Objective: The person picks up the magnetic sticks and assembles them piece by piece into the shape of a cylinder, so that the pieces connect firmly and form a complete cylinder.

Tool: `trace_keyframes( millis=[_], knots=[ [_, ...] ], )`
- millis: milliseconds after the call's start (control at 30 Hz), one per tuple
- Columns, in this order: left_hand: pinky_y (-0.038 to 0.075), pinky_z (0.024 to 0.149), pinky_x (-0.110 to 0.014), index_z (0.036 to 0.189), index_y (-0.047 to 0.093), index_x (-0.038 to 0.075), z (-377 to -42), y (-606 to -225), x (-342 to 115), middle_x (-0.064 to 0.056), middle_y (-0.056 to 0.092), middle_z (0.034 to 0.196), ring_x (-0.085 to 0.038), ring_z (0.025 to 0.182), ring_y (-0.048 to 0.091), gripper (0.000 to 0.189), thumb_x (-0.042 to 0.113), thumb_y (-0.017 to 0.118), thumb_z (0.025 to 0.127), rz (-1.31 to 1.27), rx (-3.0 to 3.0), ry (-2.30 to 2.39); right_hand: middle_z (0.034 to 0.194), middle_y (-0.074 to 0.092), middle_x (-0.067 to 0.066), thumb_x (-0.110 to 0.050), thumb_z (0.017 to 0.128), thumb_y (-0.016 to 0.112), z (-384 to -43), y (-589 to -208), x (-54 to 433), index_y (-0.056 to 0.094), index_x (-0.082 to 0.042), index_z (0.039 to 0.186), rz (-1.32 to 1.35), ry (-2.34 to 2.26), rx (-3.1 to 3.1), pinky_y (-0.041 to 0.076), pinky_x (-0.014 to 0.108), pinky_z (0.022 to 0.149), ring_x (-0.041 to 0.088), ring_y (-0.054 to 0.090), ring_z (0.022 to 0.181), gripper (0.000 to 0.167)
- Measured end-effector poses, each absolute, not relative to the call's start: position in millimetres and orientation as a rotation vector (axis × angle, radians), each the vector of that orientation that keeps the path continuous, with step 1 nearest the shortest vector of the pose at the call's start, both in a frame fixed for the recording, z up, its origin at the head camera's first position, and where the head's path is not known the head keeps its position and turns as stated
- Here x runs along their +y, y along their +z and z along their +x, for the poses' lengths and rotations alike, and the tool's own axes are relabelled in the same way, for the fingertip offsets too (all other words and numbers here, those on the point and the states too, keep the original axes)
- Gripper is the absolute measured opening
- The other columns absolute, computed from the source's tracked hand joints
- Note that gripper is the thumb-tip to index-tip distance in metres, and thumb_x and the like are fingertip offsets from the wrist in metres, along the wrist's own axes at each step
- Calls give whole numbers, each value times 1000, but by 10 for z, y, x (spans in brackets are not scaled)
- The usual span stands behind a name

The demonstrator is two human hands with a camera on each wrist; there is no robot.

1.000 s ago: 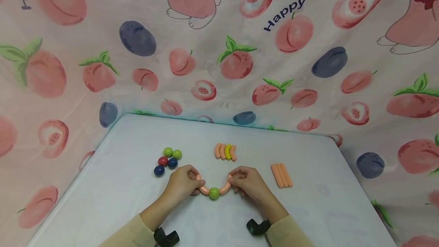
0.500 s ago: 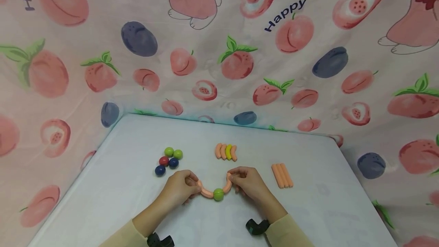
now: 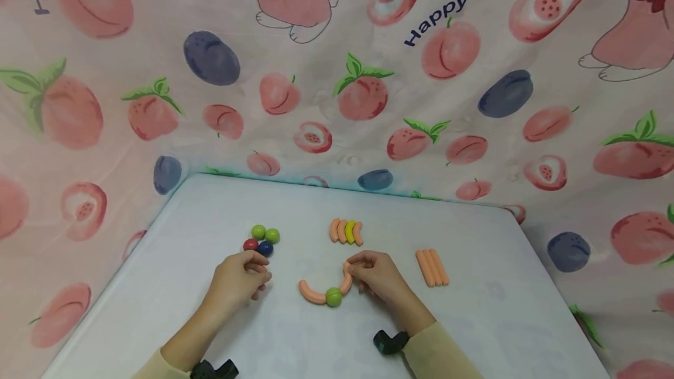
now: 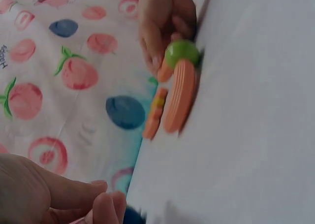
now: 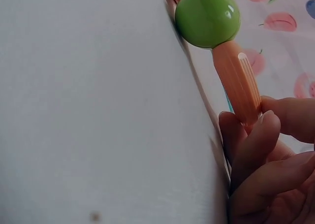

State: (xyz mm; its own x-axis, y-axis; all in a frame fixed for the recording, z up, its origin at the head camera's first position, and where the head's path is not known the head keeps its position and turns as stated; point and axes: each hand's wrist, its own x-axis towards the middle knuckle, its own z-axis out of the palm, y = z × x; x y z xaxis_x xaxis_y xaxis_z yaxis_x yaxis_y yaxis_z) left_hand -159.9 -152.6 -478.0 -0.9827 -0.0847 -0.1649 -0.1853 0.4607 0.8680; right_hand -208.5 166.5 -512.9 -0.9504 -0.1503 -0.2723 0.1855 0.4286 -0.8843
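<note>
A green ball [image 3: 334, 297] joins two curved orange sticks on the white table. My right hand [image 3: 376, 274] pinches the upper end of the right curved stick [image 5: 238, 83] between thumb and fingers. The left curved stick [image 3: 312, 293] points away to the left, with no hand on it. My left hand [image 3: 234, 279] is beside the group of loose balls, its fingers loosely bent. In the left wrist view a dark blue ball [image 4: 133, 216] shows just past its fingertips; whether they touch it is unclear. A red ball [image 3: 250, 244] and another dark blue ball [image 3: 265, 248] lie just beyond the hand.
Two green balls [image 3: 265, 233] lie at the back of the ball group. A row of short curved pieces [image 3: 346, 231], orange and one yellow, is at the back middle. Straight orange sticks [image 3: 432, 267] lie side by side at the right. A fruit-print cloth [image 3: 316, 104] hangs behind the table.
My left hand has let go of the left curved stick and moved left to the balls, covering one blue ball. My right hand keeps its pinch nearly in place.
</note>
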Motion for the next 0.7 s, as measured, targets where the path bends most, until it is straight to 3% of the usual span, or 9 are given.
trace_keyframes(
  millis=[333, 533, 700],
  knots=[
    [57, 61, -26, 118, 76, 6, -1648, -4763, -1909, -14, 76, 109, -17, 78, 72, 23, 12, 79, 96, -324, 2818, 1447, 75, 66, 0, -29, 99, 79, -2126, -5123, 1597, 77, -13, 119, 25, -1522, 2370, 39, 22, 48, 12, 54, 55, 26],
    [56, 67, -29, 122, 77, 7, -1730, -4845, -1964, -23, 72, 129, -26, 95, 71, 33, 18, 85, 92, -293, 2849, 1356, 76, 66, 0, -30, 98, 80, -2147, -5117, 1566, 78, -14, 116, 8, -1536, 2346, 38, 22, 47, 12, 54, 55, 24],
    [54, 74, -34, 124, 77, 6, -1767, -4918, -1967, -22, 73, 127, -29, 100, 68, 38, 19, 87, 89, -269, 2858, 1302, 75, 65, -1, -32, 98, 80, -2164, -5129, 1533, 80, -16, 115, -8, -1527, 2340, 38, 22, 48, 13, 54, 56, 24]
  ],
)
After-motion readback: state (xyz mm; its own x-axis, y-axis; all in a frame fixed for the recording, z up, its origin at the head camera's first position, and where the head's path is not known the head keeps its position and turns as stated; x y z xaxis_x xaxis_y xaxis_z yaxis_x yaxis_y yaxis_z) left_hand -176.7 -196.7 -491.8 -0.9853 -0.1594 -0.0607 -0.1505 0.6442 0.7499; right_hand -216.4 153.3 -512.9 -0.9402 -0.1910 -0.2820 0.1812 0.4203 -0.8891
